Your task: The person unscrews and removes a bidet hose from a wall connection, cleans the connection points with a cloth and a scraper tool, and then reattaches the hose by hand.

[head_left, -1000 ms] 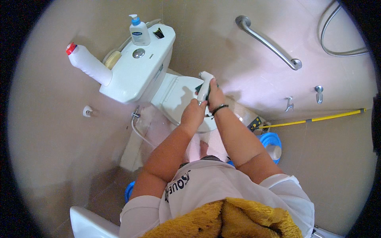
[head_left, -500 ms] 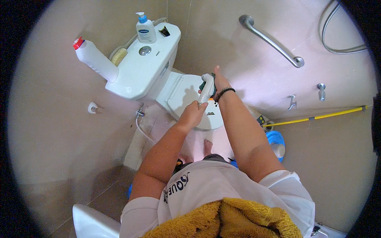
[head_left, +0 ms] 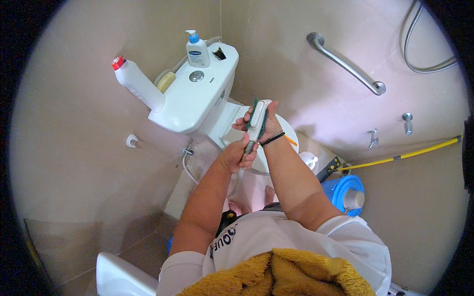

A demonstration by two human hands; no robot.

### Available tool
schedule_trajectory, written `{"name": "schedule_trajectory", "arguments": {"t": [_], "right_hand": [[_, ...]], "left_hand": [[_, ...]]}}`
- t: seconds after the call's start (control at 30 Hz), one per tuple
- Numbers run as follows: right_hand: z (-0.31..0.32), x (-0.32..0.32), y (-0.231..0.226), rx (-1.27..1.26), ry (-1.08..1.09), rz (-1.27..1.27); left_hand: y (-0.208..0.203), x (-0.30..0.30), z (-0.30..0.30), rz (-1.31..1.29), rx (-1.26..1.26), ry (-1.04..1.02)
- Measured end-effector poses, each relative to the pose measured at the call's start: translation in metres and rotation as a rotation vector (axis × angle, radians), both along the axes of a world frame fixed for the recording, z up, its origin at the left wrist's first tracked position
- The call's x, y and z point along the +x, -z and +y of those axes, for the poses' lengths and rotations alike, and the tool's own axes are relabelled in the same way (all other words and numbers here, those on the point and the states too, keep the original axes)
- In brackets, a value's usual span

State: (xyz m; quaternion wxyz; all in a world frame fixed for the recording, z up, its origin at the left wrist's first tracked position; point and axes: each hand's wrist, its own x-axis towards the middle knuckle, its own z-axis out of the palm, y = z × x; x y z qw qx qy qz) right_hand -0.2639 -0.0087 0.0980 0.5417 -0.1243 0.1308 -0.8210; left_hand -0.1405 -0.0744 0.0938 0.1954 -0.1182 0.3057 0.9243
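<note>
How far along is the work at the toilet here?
Done: nothing visibly; the toilet lid is down. In hand: both hands grip a white spray handle, left hand low, right hand high with something green. Left: the cleaner bottle sits untouched on the tank.

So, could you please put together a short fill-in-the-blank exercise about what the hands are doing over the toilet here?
1. The left hand grips the lower end of the white ____.
2. The right hand presses a ____ scrub pad against its head.
3. The pump bottle stands on top of the toilet ____.
4. The white bottle leaning beside it has a ____ cap.

Missing words: bidet sprayer; green; tank; red
</note>
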Motion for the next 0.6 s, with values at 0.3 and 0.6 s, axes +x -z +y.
{"name": "schedule_trajectory", "arguments": {"t": [0.3, 0.6], "right_hand": [[-0.002, 0.022, 0.01, 0.981, 0.113, 0.966], [0.038, -0.036, 0.032, 1.256, 0.062, 0.814]], "left_hand": [[0.006, -0.007, -0.02, -0.105, -0.347, -0.263], [-0.011, -0.041, -0.038, -0.257, -0.429, -0.372]]}}
